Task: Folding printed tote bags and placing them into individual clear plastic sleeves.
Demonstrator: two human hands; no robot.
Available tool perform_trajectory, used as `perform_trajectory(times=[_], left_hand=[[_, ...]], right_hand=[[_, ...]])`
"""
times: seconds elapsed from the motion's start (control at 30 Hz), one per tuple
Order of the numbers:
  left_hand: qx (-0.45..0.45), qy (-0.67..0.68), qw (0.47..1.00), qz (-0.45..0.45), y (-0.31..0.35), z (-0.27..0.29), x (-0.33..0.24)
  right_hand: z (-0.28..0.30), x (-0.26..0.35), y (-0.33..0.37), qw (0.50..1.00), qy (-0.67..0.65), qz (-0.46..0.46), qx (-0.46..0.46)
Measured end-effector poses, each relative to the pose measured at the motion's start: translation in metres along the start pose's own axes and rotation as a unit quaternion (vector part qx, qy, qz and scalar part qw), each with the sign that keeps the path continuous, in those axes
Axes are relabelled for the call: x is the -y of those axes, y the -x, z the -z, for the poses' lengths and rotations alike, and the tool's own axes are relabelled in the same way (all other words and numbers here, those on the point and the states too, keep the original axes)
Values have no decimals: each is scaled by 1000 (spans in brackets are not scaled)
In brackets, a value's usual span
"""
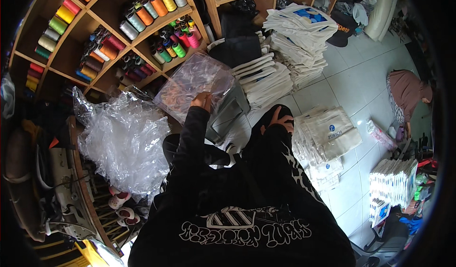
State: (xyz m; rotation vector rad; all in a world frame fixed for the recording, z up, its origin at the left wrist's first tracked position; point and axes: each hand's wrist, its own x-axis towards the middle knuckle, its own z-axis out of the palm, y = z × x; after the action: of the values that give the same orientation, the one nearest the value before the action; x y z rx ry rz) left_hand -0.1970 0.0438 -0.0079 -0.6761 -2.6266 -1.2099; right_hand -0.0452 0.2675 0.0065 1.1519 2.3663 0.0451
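My left hand (202,101) is closed, its fingers curled at the edge of a flat, see-through plastic bag (183,84). This bag lies over a grey plastic stool (232,112) in front of me. My right hand (280,120) rests on my right knee with its fingers spread and nothing in them. Just right of that knee, cream cloth bags (349,141) with a small blue print lie stacked on the floor. A large heap of crumpled transparent plastic bags (121,141) is at my left.
Wooden shelves (107,22) with many-coloured thread cones stand at the far left. Tall piles of folded cream bags (301,48) rise beyond the stool. At the right, a person in a brown covering (406,93) bends over, near another stack of printed bags (392,184). A sewing machine (64,186) is at left.
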Motion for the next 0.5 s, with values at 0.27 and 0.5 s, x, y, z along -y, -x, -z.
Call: perform_trajectory(times=[0.27, 0.5], left_hand=[[28, -4, 999, -22, 7, -6, -15], [36, 27, 999, -8, 19, -10, -43]], right_hand=[[-26, 29, 22, 804, -389, 449, -36], [-36, 106, 21, 567, -733, 344, 154]])
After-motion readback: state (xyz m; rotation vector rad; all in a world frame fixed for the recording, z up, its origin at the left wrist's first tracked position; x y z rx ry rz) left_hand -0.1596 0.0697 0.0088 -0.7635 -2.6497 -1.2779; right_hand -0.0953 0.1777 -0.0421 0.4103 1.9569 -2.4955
